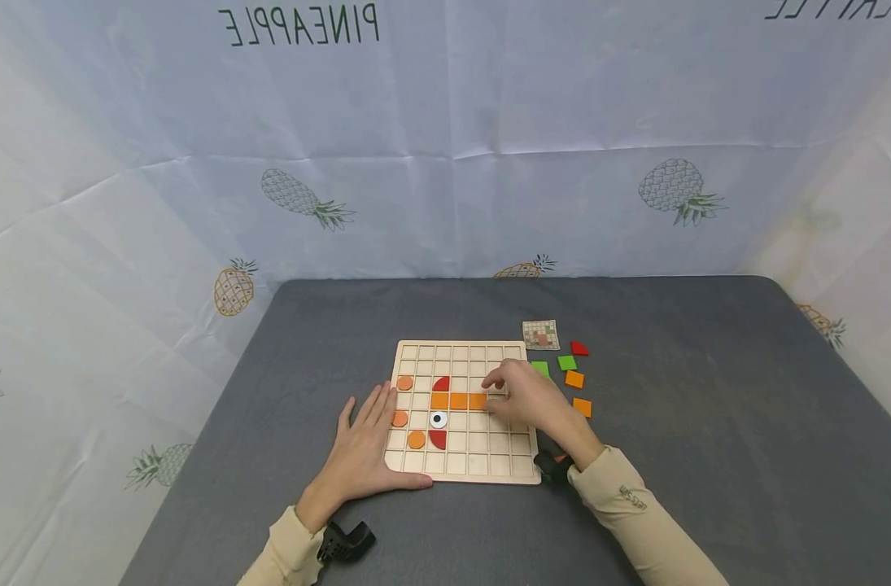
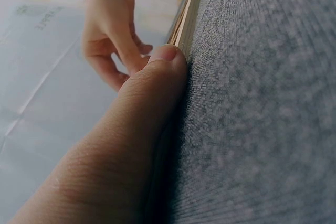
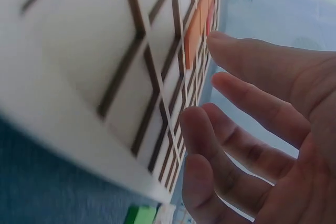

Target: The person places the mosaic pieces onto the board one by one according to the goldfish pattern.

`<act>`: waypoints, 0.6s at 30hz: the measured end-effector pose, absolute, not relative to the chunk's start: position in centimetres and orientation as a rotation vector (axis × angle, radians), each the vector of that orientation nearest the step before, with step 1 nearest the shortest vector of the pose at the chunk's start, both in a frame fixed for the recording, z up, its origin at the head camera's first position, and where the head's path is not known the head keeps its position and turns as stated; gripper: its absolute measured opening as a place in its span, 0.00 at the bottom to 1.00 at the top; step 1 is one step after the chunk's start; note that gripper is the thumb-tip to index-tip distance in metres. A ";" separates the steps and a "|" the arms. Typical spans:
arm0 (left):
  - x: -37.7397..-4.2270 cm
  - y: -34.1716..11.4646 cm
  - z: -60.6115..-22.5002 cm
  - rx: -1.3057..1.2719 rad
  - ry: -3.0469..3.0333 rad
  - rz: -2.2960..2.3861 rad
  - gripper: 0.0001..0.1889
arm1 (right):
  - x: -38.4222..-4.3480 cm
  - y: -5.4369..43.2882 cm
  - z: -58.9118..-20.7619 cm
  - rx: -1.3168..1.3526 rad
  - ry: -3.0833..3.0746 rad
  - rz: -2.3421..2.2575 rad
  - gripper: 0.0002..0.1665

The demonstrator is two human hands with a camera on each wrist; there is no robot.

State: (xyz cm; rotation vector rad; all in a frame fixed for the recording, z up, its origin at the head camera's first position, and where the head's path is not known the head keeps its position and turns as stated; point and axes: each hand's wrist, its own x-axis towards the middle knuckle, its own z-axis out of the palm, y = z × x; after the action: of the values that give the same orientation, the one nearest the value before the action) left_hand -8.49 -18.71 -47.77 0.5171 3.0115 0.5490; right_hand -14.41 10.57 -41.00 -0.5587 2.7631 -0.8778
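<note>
A wooden grid board [image 1: 482, 465] lies on the grey table. My left hand [image 1: 364, 456] rests against its left side, fingers straight, the thumb [image 2: 164, 56] along the near edge. Over the right half of the board is my right hand [image 1: 529, 397], fingers loosely bent and parted, nothing between them. Its thumb is close to the end of a row of orange square tiles [image 1: 458, 401]. Two red quarter-round tiles [image 1: 441, 384], orange round tiles [image 1: 416, 439] and a white eye tile [image 1: 438, 419] sit in the grid cells.
Right of the board lie loose orange squares [image 1: 574, 379], green squares [image 1: 566, 363] and a red piece [image 1: 579, 348]. A small pattern card [image 1: 541, 335] is by the far right corner. A pineapple-printed cloth [image 1: 474, 203] hangs behind the table.
</note>
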 end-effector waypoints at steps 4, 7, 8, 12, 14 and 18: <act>-8.5 -18.8 -47.7 0.525 3.011 0.555 0.77 | -14.5 11.9 -40.8 -0.558 2.779 -0.875 0.15; -8.4 -18.8 -47.7 0.526 3.009 0.559 0.77 | -14.5 13.0 -40.7 -0.578 2.787 -0.893 0.16; -8.4 -18.8 -47.7 0.525 3.008 0.561 0.77 | -14.5 13.4 -40.7 -0.576 2.792 -0.893 0.16; -8.4 -18.7 -47.7 0.521 3.006 0.570 0.77 | -14.4 14.8 -40.6 -0.543 2.819 -0.896 0.16; -8.4 -18.7 -47.6 0.521 3.007 0.571 0.77 | -14.3 15.4 -40.6 -0.526 2.843 -0.881 0.16; -8.4 -18.7 -47.6 0.518 3.006 0.569 0.77 | -14.3 16.7 -40.6 -0.526 2.888 -0.867 0.15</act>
State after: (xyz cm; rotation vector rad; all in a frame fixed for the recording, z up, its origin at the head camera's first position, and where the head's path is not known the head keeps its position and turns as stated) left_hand -8.43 -18.74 -47.64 0.5177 3.0060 0.5692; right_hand -14.25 16.74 -40.58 -0.5262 2.8882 -0.8665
